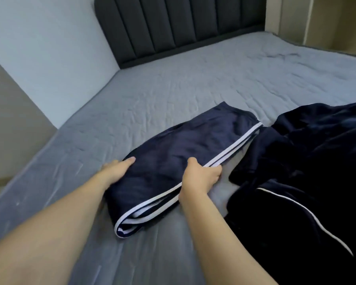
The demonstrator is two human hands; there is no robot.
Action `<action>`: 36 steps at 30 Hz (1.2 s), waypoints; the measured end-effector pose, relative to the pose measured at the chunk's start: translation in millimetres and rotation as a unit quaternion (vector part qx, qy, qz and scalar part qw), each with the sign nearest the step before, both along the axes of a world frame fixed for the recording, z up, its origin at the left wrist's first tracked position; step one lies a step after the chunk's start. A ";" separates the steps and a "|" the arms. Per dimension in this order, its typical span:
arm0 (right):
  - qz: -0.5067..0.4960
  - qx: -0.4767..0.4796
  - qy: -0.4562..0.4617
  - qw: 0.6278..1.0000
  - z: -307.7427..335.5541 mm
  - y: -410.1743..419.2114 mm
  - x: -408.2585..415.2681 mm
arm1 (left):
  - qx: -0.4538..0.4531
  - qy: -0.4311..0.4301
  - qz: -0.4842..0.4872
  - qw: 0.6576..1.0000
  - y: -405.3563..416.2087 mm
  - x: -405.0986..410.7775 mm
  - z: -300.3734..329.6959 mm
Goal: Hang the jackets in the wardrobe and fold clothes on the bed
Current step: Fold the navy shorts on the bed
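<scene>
Head view: folded navy track pants (185, 153) with white side stripes lie on the grey bed (173, 95). The left hand (115, 169) grips their left edge, thumb on top; the right hand (201, 175) pinches the striped right edge. A dark jacket (306, 161) lies heaped just beside them.
</scene>
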State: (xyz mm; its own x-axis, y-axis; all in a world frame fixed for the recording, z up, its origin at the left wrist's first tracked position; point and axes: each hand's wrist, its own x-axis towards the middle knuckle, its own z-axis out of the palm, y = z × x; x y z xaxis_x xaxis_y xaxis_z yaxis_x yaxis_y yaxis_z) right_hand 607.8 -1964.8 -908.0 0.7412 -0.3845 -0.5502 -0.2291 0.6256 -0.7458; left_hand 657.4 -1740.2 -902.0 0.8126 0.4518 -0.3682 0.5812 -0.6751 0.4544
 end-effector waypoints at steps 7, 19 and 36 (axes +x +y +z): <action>0.171 0.012 0.061 0.983 -6.3 87.3 -78.0 | -0.279 -0.131 0.107 0.945 40.5 -56.2 -2.4; 0.429 0.018 0.080 0.900 -6.2 257.4 -288.8 | -0.428 -0.176 0.243 0.853 227.3 -272.5 -5.1; 0.188 -0.020 0.055 0.980 8.7 219.9 -205.8 | 0.017 -0.059 -0.175 0.983 140.6 -388.3 24.6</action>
State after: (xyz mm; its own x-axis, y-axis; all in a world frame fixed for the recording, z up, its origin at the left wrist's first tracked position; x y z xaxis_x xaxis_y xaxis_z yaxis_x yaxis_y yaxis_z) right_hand 401.9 -1744.9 -899.3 0.7711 -0.1175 -0.6257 -0.5194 0.4524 -0.7250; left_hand 269.1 -1599.5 -877.4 0.9566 0.1469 -0.2518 0.2551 -0.8401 0.4787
